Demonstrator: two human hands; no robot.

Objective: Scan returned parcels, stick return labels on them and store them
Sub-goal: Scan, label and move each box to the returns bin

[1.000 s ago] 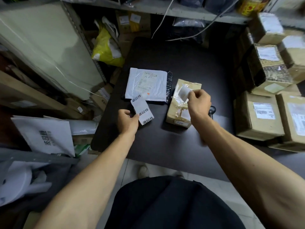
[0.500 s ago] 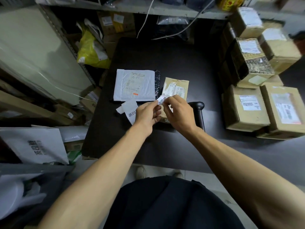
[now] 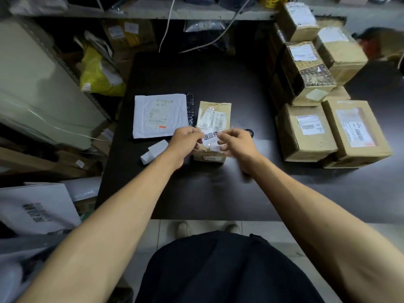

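My dark table [image 3: 196, 79] is the reference point. A metal shelf [image 3: 153, 14] runs along its far edge, and two cables [image 3: 168, 22] hang from that shelf toward the tabletop. Off the table's far-left corner I see a yellow plastic bag [image 3: 96, 77]. A pale flat panel [image 3: 32, 84] leans to the left of the table. Below the near edge of the table, my shoes [image 3: 184, 229] stand on the tiled floor [image 3: 262, 235].
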